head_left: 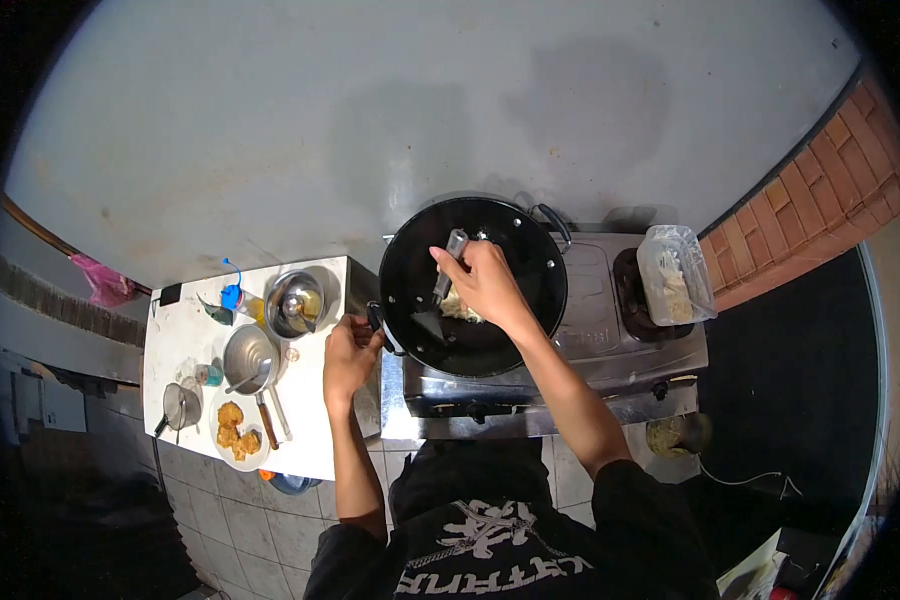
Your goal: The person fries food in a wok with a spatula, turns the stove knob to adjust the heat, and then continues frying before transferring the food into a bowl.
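A black wok (410, 250) sits on the left side of the gas stove. My left hand (350, 360) is closed at its left side handle (376, 318). Inside the wok, my right hand (488, 285) grips a spatula (454, 246) by its greyish handle, the blade pointing down toward the wok's bottom. Beside the blade lies a pale piece of food (460, 307), partly covered by my right hand.
The stove (585, 290) carries a clear plastic container (675, 280) of pale food on its right. On the white table (310, 420) at left are a metal bowl (295, 304), a saucepan (250, 358), a strainer (177, 407) and a plate of fried pieces (240, 438).
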A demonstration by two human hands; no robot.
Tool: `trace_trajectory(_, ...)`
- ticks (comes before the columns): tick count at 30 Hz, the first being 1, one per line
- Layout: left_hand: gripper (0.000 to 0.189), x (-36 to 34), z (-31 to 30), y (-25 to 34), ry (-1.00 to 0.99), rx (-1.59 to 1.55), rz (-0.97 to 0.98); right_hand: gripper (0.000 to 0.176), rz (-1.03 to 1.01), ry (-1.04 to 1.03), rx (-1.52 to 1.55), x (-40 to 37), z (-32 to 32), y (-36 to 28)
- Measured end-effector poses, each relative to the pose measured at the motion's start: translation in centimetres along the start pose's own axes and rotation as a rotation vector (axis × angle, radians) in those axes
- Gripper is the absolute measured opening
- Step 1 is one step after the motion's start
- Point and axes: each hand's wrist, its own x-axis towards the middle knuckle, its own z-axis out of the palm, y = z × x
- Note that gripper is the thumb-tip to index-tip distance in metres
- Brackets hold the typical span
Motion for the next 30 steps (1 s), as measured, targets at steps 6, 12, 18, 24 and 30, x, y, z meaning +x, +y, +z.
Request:
trace_trajectory(6,0.028,0.1,0.0,0.3,0.001,-0.015,0.003,0.041,0.091,0.002,0.034,0.0,0.7,-0.5)
trace_trajectory(12,0.028,0.1,-0.1,0.3,0.003,-0.001,-0.003,0.039,-0.016,0.067,-0.098,-0.3,-0.5,0.4)
trace_trajectory(18,0.022,0.2,0.2,-0.6,0.026,0.042,0.091,0.045,-0.007,0.066,-0.159,-1.1,-1.4,0.5)
trace_trajectory(24,0.028,0.1,-0.1,0.2,-0.017,0.012,-0.016,0.046,0.060,-0.059,-0.277,-1.3,-4.0,-0.1)
trace_trajectory(30,0.030,0.0,-0.2,0.5,0.001,0.025,0.000,0.042,-0.022,-0.232,-0.263,-2.1,-5.8,0.6)
